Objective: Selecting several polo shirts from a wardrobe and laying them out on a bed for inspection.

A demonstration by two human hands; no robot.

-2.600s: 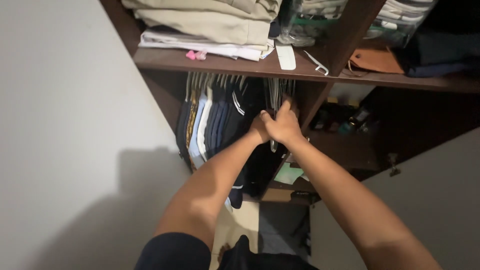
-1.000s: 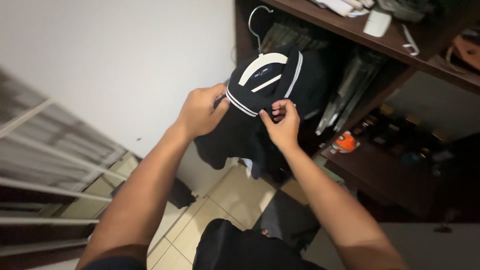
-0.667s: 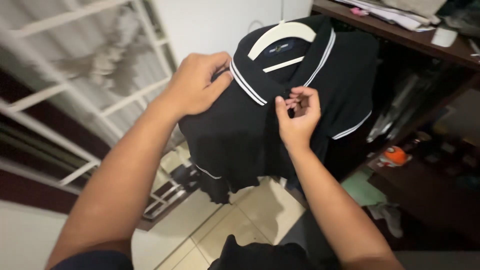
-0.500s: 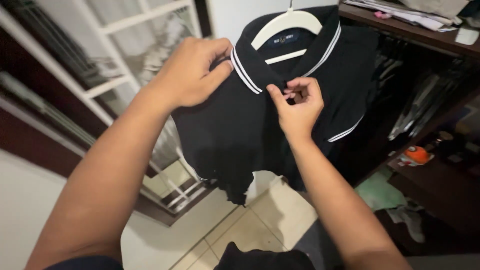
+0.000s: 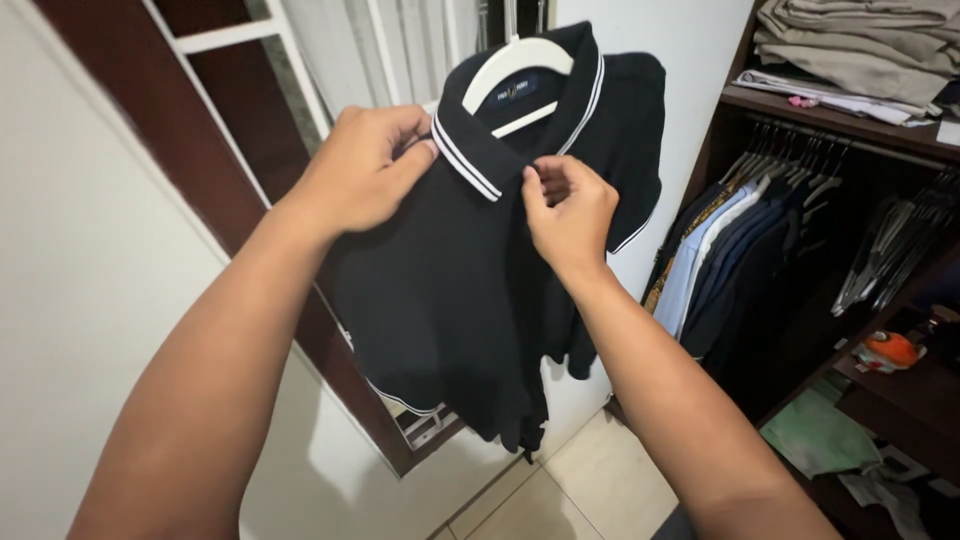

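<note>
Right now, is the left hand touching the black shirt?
Touching. The head view shows the left hand pinching the striped collar of the black shirt, thumb on top of the fabric with no gap.

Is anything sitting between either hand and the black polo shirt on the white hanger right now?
Nothing visible does. The left hand already pinches the black polo shirt at its striped collar, and the right hand grips the front placket just below the white hanger. Both touch the fabric directly.
</note>
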